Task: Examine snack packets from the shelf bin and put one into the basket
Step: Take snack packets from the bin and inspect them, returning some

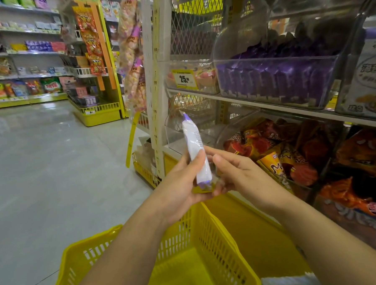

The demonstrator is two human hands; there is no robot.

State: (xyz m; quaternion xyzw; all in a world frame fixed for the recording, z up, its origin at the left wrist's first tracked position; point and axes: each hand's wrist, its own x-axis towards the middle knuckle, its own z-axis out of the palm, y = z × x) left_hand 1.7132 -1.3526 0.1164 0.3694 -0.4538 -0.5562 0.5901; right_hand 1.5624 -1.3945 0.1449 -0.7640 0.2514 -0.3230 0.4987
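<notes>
A slim white and purple snack packet (195,145) stands almost upright in front of me, seen edge-on. My left hand (180,182) grips its lower half, thumb across the front. My right hand (230,172) holds the packet's bottom end from the right, fingers curled under it. Directly below my forearms sits the yellow plastic basket (211,234), its inside bare where visible. The clear shelf bin (275,81) at upper right is packed with purple packets of the same kind.
A clear bin with a yellow 25 price tag (185,79) sits left of the purple one. Orange and red snack bags (277,153) fill the lower shelf at right. A white shelf upright (154,78) stands behind the packet. Open grey floor (42,161) lies to the left.
</notes>
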